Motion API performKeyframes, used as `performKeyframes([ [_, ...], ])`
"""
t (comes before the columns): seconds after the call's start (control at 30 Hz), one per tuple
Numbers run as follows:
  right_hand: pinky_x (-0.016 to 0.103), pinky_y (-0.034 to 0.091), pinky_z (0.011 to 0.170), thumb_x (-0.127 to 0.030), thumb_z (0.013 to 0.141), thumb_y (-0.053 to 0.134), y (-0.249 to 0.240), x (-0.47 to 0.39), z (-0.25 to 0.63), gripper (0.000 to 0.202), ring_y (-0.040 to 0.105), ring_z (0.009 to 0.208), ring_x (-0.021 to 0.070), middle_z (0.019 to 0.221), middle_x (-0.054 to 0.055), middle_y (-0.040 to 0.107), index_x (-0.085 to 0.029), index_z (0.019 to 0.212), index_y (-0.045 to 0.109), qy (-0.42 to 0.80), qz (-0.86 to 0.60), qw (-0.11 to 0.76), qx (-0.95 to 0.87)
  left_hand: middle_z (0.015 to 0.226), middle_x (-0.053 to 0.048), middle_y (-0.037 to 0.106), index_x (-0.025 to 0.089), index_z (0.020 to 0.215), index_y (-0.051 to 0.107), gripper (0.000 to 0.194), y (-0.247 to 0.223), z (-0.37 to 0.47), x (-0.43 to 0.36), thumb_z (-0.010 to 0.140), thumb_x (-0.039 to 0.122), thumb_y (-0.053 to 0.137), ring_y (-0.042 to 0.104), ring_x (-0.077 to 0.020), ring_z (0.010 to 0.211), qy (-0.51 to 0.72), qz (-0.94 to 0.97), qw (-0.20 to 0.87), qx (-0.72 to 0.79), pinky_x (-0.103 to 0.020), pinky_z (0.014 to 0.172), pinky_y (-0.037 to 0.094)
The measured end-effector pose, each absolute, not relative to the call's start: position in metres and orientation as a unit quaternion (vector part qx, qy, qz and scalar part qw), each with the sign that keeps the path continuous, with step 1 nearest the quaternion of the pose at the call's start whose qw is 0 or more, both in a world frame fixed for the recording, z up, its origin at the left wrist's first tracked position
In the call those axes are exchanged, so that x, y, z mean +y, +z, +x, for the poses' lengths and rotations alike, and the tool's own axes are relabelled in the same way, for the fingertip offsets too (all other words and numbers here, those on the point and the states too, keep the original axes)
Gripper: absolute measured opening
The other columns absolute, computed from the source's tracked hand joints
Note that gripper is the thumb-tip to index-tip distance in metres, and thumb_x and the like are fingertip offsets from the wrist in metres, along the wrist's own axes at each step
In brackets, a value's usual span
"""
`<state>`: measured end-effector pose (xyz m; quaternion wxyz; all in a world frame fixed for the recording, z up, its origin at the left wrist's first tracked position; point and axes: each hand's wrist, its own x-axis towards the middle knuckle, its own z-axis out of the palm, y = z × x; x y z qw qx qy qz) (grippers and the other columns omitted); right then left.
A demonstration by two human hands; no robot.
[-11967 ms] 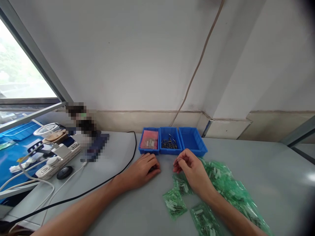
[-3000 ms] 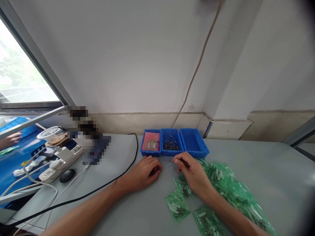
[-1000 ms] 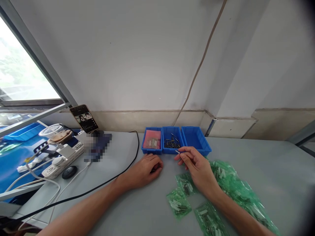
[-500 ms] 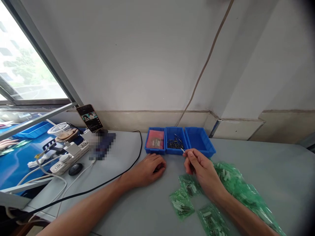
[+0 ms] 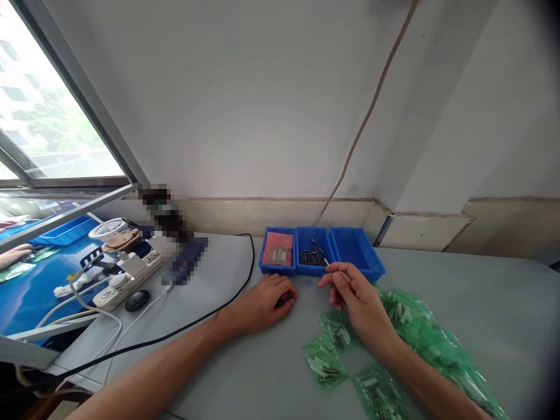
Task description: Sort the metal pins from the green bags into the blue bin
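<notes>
My right hand (image 5: 356, 294) pinches a slim metal tool that looks like tweezers (image 5: 326, 262). Its far end reaches over the middle blue bin (image 5: 315, 270), among dark metal pins (image 5: 310, 256). My left hand (image 5: 265, 303) rests on the table in front of the left blue bin (image 5: 277, 270), its fingers loosely curled in and partly hidden; I see nothing held. A pink packet (image 5: 278, 248) lies in that left bin. Below my right hand lie small green bags of parts (image 5: 324, 363), and a large green bag (image 5: 431, 332) spreads beside my right forearm.
A third blue bin (image 5: 356, 251) stands at the right of the row. A black cable (image 5: 192, 322) crosses under my left forearm. At the left are a power strip (image 5: 126, 280), a round black object (image 5: 137, 300), white cords and a metal frame (image 5: 70, 216).
My right index finger and the fingers below it have loosened a little around the tool. The view has shifted slightly; my left hand stays at rest.
</notes>
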<state>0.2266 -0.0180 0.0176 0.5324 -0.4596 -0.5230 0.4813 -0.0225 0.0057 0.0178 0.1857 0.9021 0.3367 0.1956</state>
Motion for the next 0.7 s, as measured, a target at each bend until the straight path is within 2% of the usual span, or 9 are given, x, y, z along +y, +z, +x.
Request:
performKeyframes([
  [0.1,0.03,0.044,0.056,-0.061,0.102,0.058,0.0191,-0.0194,0.2267,0.039,0.058,0.064,0.0169,0.097,0.008,0.077,-0.023,0.11,0.062,0.463,-0.472,0.514,-0.547,0.096,-0.003,0.063,0.021,0.104,0.06,0.004,0.0179,-0.0226,0.0056,0.105,0.023,0.056,0.058,-0.0189,0.09,0.197,0.902,0.188,0.336,-0.031,0.088,0.044],
  [0.33,0.031,0.044,0.055,-0.061,0.102,0.058,0.0203,-0.0243,0.2262,0.036,0.059,0.065,0.018,0.098,0.008,0.079,-0.025,0.106,0.06,0.43,-0.488,0.512,-0.562,0.095,-0.002,0.062,0.021,0.104,0.059,0.002,0.0175,-0.0227,0.0061,0.105,0.021,0.057,0.057,-0.0184,0.09,0.196,0.902,0.189,0.334,-0.031,0.088,0.044],
  [0.57,0.03,0.049,0.053,-0.059,0.103,0.058,0.0163,-0.0231,0.2269,0.034,0.061,0.069,0.018,0.11,0.009,0.075,-0.026,0.107,0.064,0.407,-0.495,0.517,-0.568,0.096,-0.002,0.063,0.021,0.103,0.06,0.003,0.0174,-0.023,0.0056,0.104,0.02,0.057,0.057,-0.0182,0.089,0.196,0.902,0.19,0.334,-0.031,0.086,0.043],
  [0.7,0.03,0.049,0.053,-0.059,0.101,0.062,0.0144,-0.0226,0.2301,0.035,0.059,0.068,0.0184,0.104,0.008,0.072,-0.026,0.111,0.069,0.384,-0.515,0.519,-0.565,0.096,-0.002,0.062,0.021,0.104,0.06,0.003,0.0168,-0.0234,0.0061,0.104,0.02,0.057,0.057,-0.0178,0.09,0.198,0.902,0.189,0.334,-0.03,0.086,0.043],
])
